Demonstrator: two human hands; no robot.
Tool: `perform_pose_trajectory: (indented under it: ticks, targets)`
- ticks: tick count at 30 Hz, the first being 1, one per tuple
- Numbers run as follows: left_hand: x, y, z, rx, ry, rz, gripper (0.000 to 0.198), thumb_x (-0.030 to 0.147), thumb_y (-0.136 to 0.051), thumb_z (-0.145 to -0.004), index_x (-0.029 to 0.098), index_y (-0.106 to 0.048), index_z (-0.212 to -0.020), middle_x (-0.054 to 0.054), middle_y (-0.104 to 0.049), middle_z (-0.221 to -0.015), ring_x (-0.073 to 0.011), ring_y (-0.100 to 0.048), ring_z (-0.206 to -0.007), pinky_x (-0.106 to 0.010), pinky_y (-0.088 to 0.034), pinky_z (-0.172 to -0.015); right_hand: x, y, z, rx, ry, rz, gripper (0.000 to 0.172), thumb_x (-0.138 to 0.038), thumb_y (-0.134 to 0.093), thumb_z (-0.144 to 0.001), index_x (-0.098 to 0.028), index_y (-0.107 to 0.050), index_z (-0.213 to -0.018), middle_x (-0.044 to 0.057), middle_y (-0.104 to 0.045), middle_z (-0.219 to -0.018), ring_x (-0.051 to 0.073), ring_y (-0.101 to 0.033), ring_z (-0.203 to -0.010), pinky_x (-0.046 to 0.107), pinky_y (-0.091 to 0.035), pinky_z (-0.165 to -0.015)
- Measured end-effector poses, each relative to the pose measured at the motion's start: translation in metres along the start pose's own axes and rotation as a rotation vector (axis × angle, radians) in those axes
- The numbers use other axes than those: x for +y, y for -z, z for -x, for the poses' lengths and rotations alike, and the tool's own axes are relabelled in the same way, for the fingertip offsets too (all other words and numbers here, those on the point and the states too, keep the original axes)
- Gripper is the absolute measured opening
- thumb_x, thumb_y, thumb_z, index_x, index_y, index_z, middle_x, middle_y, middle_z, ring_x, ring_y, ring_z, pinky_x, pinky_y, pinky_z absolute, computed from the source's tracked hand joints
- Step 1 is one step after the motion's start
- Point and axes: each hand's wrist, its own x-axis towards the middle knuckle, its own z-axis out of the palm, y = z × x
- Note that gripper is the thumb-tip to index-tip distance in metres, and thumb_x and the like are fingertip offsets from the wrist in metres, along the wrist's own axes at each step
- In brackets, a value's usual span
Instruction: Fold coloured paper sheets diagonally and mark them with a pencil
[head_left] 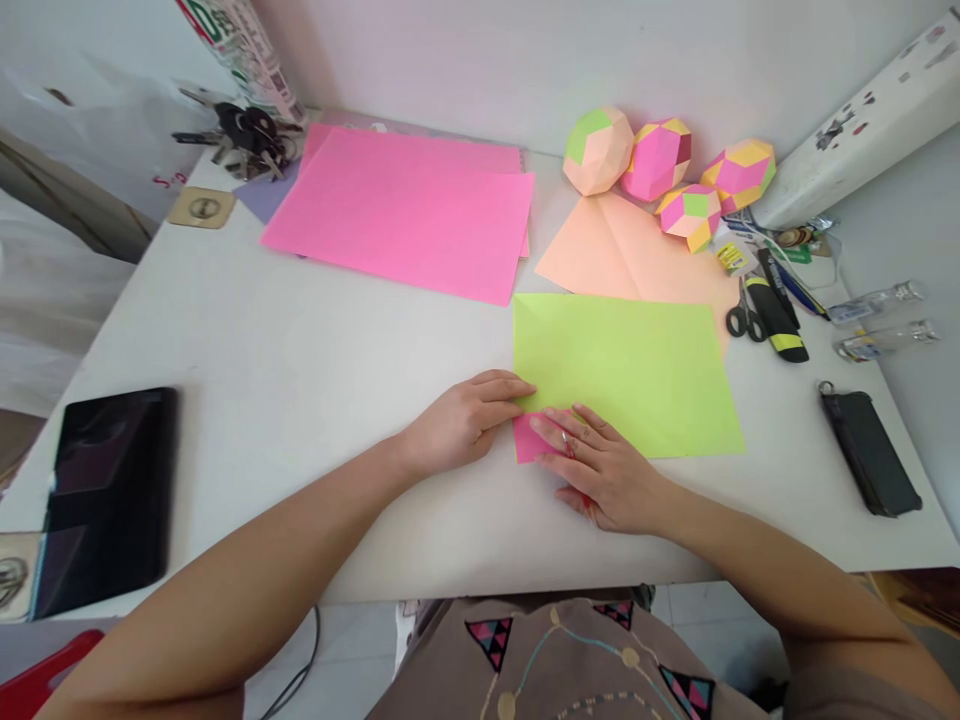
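Observation:
A small pink paper piece (pixel 528 440) lies on the white table (pixel 300 380), at the near-left corner of a lime green sheet (pixel 622 370). My left hand (pixel 465 420) rests flat beside it, fingertips pressing its upper edge. My right hand (pixel 600 470) lies over its right part, fingers stretched flat on the paper, a ring on one finger. Most of the pink piece is hidden under both hands.
Large pink sheets (pixel 405 210) lie at the back, a peach sheet (pixel 630 255) to their right. Several paper polyhedra (pixel 660 160) stand by the wall. Scissors (pixel 744 312), a marker (pixel 780 322), a dark case (pixel 870 450), keys (pixel 244 140) and a black tablet (pixel 105 495) surround them.

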Motion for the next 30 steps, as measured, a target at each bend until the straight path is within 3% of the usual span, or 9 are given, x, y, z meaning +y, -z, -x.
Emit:
perform_pose_trajectory:
  ticks: [4,19,25,30]
  targets:
    - [0.0002,0.0008,0.0002,-0.004,0.004,0.000,0.029,0.002,-0.041,-0.088,0.015,-0.066,-0.090,-0.013,-0.066,-0.112,-0.0222,-0.059,-0.110,-0.040,-0.055,-0.090,0.0000,0.0001,-0.0005,-0.071,0.032,-0.036,0.035,-0.032,-0.044,-0.095,-0.012,-0.054,-0.122,0.016,-0.038,-0.148,0.025,-0.023,-0.143,0.049,-0.029,-0.114]
    - [0.0057,0.0025,-0.0005,-0.097,0.076,0.008,0.013,0.025,-0.058,-0.088,0.015,-0.065,-0.091,-0.012,-0.062,-0.115,-0.0243,-0.053,-0.110,-0.039,-0.051,-0.091,-0.0016,0.0001,-0.0023,-0.031,0.022,-0.015,0.038,-0.031,-0.046,-0.094,-0.013,-0.050,-0.128,0.015,-0.040,-0.146,0.027,-0.027,-0.141,0.049,-0.034,-0.111]
    - [0.0063,0.0049,-0.0009,-0.140,0.068,0.007,0.016,0.027,-0.058,-0.088,0.015,-0.065,-0.096,-0.014,-0.059,-0.117,-0.0261,-0.052,-0.111,-0.042,-0.050,-0.092,0.0033,-0.0002,-0.0034,0.089,-0.005,-0.090,0.026,-0.015,-0.046,-0.091,-0.013,-0.056,-0.115,0.015,-0.051,-0.138,0.022,-0.037,-0.137,0.044,-0.040,-0.108]
    - [0.0066,0.0075,-0.0020,-0.178,0.064,-0.001,0.020,0.030,-0.060,-0.086,0.015,-0.063,-0.099,-0.016,-0.058,-0.120,-0.0283,-0.051,-0.114,-0.045,-0.049,-0.093,0.0074,0.0025,-0.0054,0.123,-0.046,-0.211,0.028,-0.006,-0.043,-0.089,-0.018,-0.057,-0.110,0.013,-0.057,-0.132,0.020,-0.044,-0.132,0.043,-0.045,-0.105]
